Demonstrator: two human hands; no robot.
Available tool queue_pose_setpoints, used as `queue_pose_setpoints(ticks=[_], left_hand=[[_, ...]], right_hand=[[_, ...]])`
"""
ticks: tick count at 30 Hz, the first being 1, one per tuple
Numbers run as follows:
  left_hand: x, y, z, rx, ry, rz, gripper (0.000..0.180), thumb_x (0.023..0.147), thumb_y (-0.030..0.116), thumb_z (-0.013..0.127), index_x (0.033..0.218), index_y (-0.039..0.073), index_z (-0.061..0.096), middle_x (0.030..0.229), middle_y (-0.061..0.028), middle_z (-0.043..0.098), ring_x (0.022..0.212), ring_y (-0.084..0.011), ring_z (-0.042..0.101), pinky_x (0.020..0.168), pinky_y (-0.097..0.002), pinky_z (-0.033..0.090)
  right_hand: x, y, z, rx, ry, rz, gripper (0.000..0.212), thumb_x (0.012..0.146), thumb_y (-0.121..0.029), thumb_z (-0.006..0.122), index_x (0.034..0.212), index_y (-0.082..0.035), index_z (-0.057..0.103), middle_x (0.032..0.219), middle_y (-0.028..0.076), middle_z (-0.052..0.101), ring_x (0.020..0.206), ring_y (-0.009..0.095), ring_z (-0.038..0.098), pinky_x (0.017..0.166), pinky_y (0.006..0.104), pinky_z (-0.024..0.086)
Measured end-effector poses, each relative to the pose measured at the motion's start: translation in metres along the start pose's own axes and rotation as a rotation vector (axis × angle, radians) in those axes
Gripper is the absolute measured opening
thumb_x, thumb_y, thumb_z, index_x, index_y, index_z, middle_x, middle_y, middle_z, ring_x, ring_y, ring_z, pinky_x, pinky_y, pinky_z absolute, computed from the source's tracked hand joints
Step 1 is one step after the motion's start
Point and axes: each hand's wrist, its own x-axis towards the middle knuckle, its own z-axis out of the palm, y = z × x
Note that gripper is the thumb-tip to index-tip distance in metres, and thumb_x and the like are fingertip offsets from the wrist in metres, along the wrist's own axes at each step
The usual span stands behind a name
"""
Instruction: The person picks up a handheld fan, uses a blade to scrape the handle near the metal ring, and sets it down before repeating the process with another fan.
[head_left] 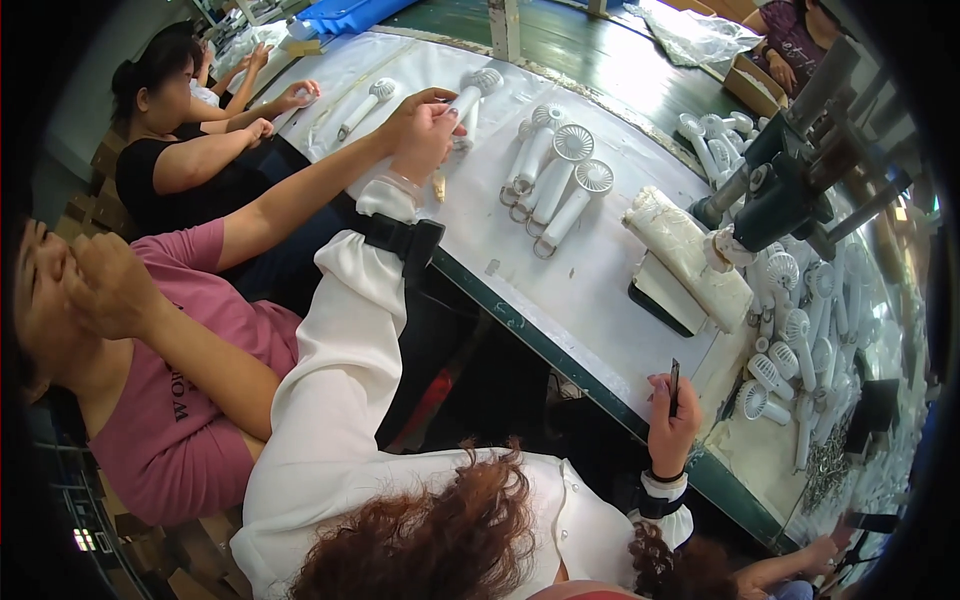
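My left hand [424,150] reaches far to the left, its fingers closed around the handle of a white handheld fan [482,84]. A co-worker's hand overlaps mine at that fan, so which fingers bear it is partly hidden. Just below, another white fan shows in part. Near the table's front edge, my right hand [674,435] is closed on a slim black tool [674,380] that points upward. Between my hands lie several white fans, among them one fan [574,145] and another [592,180], with metal rings at their handle ends.
A press-like machine [770,195] stands at the right, beside a wrapped pale block [690,255]. Beyond it lies a heap of white fans [790,330]. A co-worker in pink [190,380] sits close at my left. A green conveyor [570,45] runs behind the white table [590,310].
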Motion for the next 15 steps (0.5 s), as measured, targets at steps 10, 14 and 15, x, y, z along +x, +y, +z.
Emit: queue_pose_setpoints(ticks=[10, 14, 15], left_hand=[[0.069, -0.021, -0.055, -0.094, 0.140, 0.116, 0.022, 0.094, 0.021, 0.050, 0.100, 0.000, 0.051, 0.098, -0.0142, 0.067, 0.076, -0.0212, 0.067, 0.063, -0.0304, 0.052], [0.122, -0.041, -0.104, 0.736, 0.469, 0.111, 0.037, 0.087, 0.031, 0.057, 0.107, -0.001, 0.055, 0.101, -0.0191, 0.067, 0.093, -0.0334, 0.066, 0.080, -0.0416, 0.051], [0.124, -0.048, -0.112, 0.824, 0.468, 0.132, 0.040, 0.086, 0.033, 0.058, 0.109, 0.001, 0.055, 0.101, -0.0201, 0.066, 0.095, -0.0347, 0.065, 0.081, -0.0422, 0.051]], right_hand=[[0.002, -0.001, 0.000, -0.075, 0.008, -0.017, 0.011, 0.094, -0.008, 0.054, 0.090, 0.000, 0.061, 0.075, 0.002, 0.057, 0.065, 0.010, 0.049, 0.061, 0.0232, 0.040], [0.002, -0.002, 0.001, -0.111, -0.002, 0.001, 0.010, 0.093, -0.007, 0.054, 0.090, 0.000, 0.061, 0.072, 0.002, 0.055, 0.064, 0.010, 0.048, 0.061, 0.0231, 0.039], [0.003, -0.002, 0.002, -0.110, -0.001, -0.001, 0.010, 0.093, -0.007, 0.054, 0.090, 0.000, 0.061, 0.072, 0.002, 0.055, 0.064, 0.010, 0.048, 0.061, 0.0231, 0.039]])
